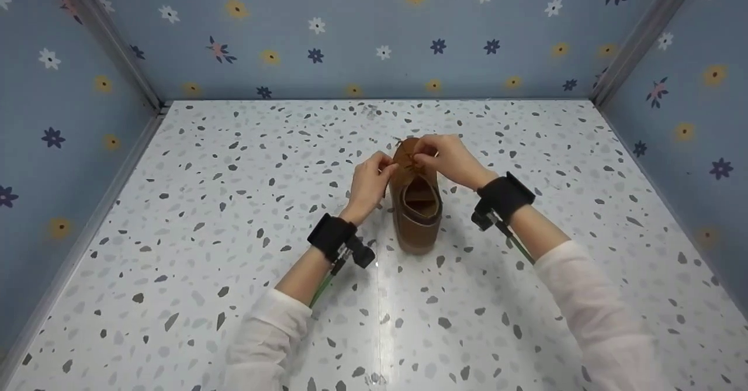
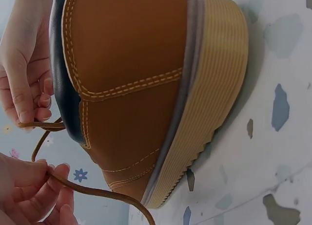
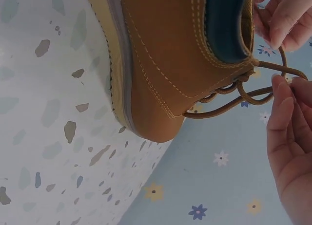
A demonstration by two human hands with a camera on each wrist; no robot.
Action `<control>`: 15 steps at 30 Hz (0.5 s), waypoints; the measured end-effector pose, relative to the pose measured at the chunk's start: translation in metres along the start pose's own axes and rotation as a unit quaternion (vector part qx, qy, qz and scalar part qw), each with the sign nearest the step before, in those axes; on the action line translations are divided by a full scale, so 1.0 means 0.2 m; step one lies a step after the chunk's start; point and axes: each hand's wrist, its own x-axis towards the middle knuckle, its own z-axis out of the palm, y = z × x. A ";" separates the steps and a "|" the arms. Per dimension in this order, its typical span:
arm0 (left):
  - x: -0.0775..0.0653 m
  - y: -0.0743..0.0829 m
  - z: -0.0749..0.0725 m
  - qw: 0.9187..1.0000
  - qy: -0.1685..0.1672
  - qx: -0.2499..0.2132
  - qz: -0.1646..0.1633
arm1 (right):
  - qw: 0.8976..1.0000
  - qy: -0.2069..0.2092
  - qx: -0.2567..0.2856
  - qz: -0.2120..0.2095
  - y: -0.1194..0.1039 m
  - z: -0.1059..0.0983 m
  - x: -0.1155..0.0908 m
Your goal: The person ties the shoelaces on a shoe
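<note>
A brown lace-up shoe (image 1: 416, 236) stands upright on the speckled surface, its toe pointing away from me. Dark padding lines its collar (image 3: 225, 28), and light stitching runs over the sides above a ridged tan sole (image 2: 222, 59). My left hand (image 1: 368, 182) is at the left of the lacing, pinching one brown lace (image 2: 105, 192) between thumb and fingers; the lace's free end trails down past the shoe. From the right, my right hand (image 1: 453, 158) pinches a looped stretch of lace (image 3: 265, 94) over the tongue. Both hands are raised just off the shoe's upper.
Speckled white tabletop (image 1: 234, 251) surrounds the shoe. Blue flower-patterned panels (image 1: 374, 34) stand along the back and both sides. A black strap with a small camera (image 1: 333, 239) is on the left wrist, another such strap (image 1: 505, 197) on the right, each with a green cable.
</note>
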 end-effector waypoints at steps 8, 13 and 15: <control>-0.02 0.01 -0.03 1.000 0.002 0.001 0.007 | 0.999 0.008 0.045 0.001 -0.05 -0.01 0.00; -0.02 0.02 -0.04 1.000 0.004 0.014 0.008 | 0.998 0.005 0.056 0.004 -0.06 -0.02 0.00; -0.02 0.02 -0.04 1.000 0.002 0.018 0.006 | 0.998 0.010 0.059 0.006 -0.09 -0.02 -0.01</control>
